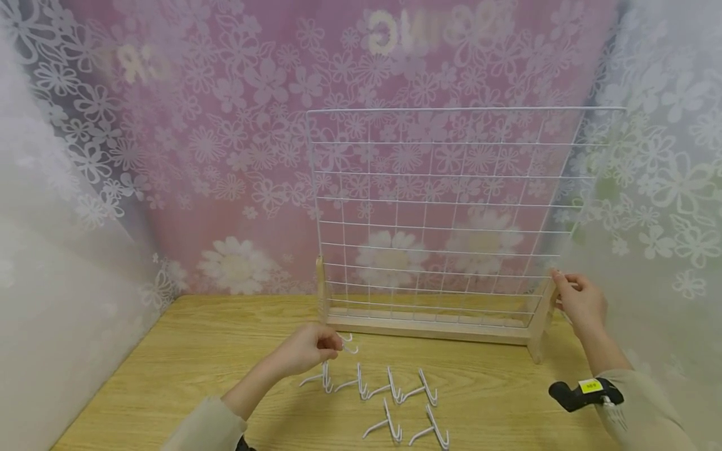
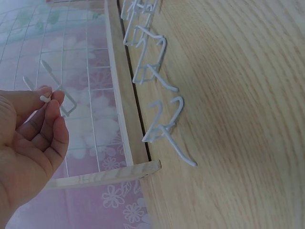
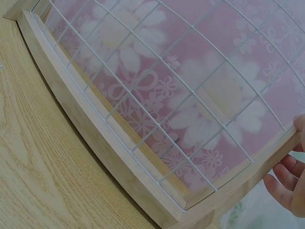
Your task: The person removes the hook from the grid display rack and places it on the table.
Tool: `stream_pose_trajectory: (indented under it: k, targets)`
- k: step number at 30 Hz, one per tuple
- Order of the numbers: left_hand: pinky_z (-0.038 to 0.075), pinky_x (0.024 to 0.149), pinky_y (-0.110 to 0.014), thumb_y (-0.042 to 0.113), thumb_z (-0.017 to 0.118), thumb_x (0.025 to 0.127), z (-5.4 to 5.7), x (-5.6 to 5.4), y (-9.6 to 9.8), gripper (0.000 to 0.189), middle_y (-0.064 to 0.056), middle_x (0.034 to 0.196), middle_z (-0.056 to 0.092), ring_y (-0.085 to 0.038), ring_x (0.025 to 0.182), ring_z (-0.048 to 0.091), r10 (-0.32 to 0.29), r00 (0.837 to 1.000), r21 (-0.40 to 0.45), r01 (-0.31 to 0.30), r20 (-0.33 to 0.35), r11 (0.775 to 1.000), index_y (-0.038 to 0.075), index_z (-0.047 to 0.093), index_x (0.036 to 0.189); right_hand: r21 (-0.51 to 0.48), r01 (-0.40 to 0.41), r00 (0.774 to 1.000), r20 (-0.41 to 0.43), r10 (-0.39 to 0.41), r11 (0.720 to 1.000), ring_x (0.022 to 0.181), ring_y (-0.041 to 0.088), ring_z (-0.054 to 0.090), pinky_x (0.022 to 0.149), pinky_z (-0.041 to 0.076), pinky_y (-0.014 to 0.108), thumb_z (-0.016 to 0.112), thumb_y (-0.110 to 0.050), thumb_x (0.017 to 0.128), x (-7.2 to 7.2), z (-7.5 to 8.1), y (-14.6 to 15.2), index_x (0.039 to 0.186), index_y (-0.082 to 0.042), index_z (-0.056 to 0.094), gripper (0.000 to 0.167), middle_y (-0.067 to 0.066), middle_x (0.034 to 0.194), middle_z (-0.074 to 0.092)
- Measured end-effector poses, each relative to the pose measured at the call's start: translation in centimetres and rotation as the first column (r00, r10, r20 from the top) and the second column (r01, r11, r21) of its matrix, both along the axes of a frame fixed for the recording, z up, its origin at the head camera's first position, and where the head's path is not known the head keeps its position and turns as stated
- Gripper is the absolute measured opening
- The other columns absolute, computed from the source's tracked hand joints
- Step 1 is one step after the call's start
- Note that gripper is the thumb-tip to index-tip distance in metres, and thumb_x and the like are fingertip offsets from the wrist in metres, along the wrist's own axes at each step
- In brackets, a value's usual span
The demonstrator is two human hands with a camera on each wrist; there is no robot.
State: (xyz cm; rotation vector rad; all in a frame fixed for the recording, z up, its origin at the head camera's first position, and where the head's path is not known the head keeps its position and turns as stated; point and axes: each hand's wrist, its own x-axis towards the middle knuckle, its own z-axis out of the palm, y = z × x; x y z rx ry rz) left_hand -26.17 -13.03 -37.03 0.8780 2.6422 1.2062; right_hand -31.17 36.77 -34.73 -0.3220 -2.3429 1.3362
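A white wire grid panel (image 1: pixel 457 203) stands upright in a pale wooden base (image 1: pixel 429 329). My left hand (image 1: pixel 307 349) pinches a white wire hook (image 2: pixel 68 102) between thumb and fingertips, raised in front of the base's left end; its two prongs show past the fingers. At the right end, my right hand (image 1: pixel 583 302) grips the top of the wooden side post (image 1: pixel 543 319), thumb on the near side and fingers curled behind it. Several more white hooks (image 1: pixel 389 385) lie in two rows on the table before the base, one of them (image 2: pixel 167 131) close below my left hand.
The wood-grain table (image 1: pixel 225 351) runs back to a pink flowered curtain (image 1: pixel 237 156). Pale sheets close in the left side (image 1: pixel 68 263) and the right side (image 1: pixel 677 219), the right one near my right hand. A black wrist device (image 1: pixel 586 393) is strapped at my right sleeve.
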Motion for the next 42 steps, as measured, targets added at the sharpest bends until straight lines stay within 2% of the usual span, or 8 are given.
stream_pose_trajectory:
  k: [7, 14, 18, 22, 26, 32, 39, 42]
  targets:
    - [0.046, 0.062, -0.024, 0.000, 0.063, 0.085, -0.9, 0.6, -0.3, 0.005, 0.002, 0.078, 0.057, -0.013, 0.072, 0.053, 0.000, 0.999, 0.002, -0.001, 0.048, 1.000, 0.005, 0.062, 0.086, 0.004, -0.011, 1.000, -0.014, 0.011, 1.000, 0.064, -0.006, 0.050, 0.060, 0.053, 0.022, 0.043, -0.047, 0.094, 0.1, 0.2, 0.0, 0.123, 0.010, 0.046, 0.064, 0.028, 0.114, 0.051]
    - [0.046, 0.059, -0.023, -0.001, 0.064, 0.084, -2.3, 0.8, -0.4, 0.013, 0.002, 0.075, 0.058, -0.018, 0.070, 0.057, -0.044, 0.995, 0.004, 0.044, 0.087, 0.999, 0.000, 0.063, 0.096, -0.005, -0.008, 1.000, -0.010, 0.008, 1.000, 0.064, -0.005, 0.051, 0.060, 0.052, 0.021, 0.044, -0.047, 0.093, -0.1, 0.0, 0.2, 0.122, 0.009, 0.047, 0.062, 0.024, 0.111, 0.051]
    - [0.045, 0.057, -0.023, -0.002, 0.063, 0.083, -2.6, 1.1, -0.2, 0.013, -0.001, 0.074, 0.060, -0.020, 0.069, 0.058, -0.057, 0.993, 0.000, 0.058, 0.098, 0.998, 0.000, 0.064, 0.096, -0.015, -0.007, 1.000, -0.009, 0.006, 1.000, 0.064, -0.005, 0.051, 0.059, 0.052, 0.020, 0.044, -0.047, 0.093, 0.0, 0.1, 0.1, 0.122, 0.009, 0.047, 0.063, 0.025, 0.113, 0.050]
    - [0.044, 0.054, -0.022, -0.004, 0.063, 0.082, -3.1, 1.5, -0.1, 0.012, -0.003, 0.072, 0.061, -0.015, 0.064, 0.056, -0.066, 0.992, 0.002, 0.066, 0.104, 0.998, 0.002, 0.065, 0.093, -0.012, -0.005, 1.000, -0.015, 0.004, 1.000, 0.064, -0.006, 0.050, 0.059, 0.052, 0.020, 0.044, -0.045, 0.094, 0.2, 0.2, 0.0, 0.122, 0.009, 0.047, 0.062, 0.025, 0.112, 0.051]
    - [0.045, 0.055, -0.022, -0.003, 0.063, 0.083, -3.6, 1.8, -0.4, 0.013, 0.001, 0.071, 0.060, -0.008, 0.062, 0.054, -0.071, 0.989, -0.016, 0.073, 0.131, 0.997, 0.006, 0.066, 0.091, -0.003, -0.004, 1.000, -0.007, 0.004, 1.000, 0.064, -0.005, 0.050, 0.058, 0.051, 0.019, 0.043, -0.046, 0.094, 0.2, 0.3, -0.1, 0.121, 0.009, 0.047, 0.061, 0.026, 0.112, 0.051]
    - [0.045, 0.056, -0.022, -0.004, 0.062, 0.083, -4.3, 1.8, -0.4, 0.013, -0.002, 0.072, 0.060, -0.007, 0.063, 0.052, -0.091, 0.987, -0.039, 0.097, 0.131, 0.995, 0.006, 0.067, 0.090, -0.011, 0.004, 1.000, -0.010, -0.004, 1.000, 0.063, -0.006, 0.050, 0.059, 0.052, 0.019, 0.043, -0.045, 0.094, 0.1, 0.2, -0.1, 0.122, 0.009, 0.046, 0.060, 0.027, 0.114, 0.050]
    - [0.044, 0.055, -0.020, -0.006, 0.063, 0.081, -5.4, 2.1, -0.2, 0.014, 0.005, 0.068, 0.057, -0.004, 0.061, 0.049, -0.119, 0.985, -0.069, 0.128, 0.124, 0.989, 0.006, 0.066, 0.086, -0.017, 0.002, 1.000, -0.011, -0.002, 1.000, 0.062, -0.008, 0.049, 0.055, 0.049, 0.015, 0.043, -0.047, 0.093, 0.1, 0.3, -0.1, 0.122, 0.009, 0.046, 0.063, 0.030, 0.117, 0.049]
    - [0.044, 0.055, -0.020, -0.007, 0.064, 0.080, -5.8, 2.2, -0.2, 0.015, 0.003, 0.068, 0.057, -0.003, 0.061, 0.049, -0.119, 0.985, -0.074, 0.129, 0.127, 0.989, 0.007, 0.066, 0.084, -0.011, -0.002, 1.000, -0.006, 0.002, 1.000, 0.061, -0.008, 0.050, 0.055, 0.049, 0.015, 0.043, -0.047, 0.093, 0.2, 0.2, -0.2, 0.122, 0.010, 0.046, 0.064, 0.031, 0.117, 0.049]
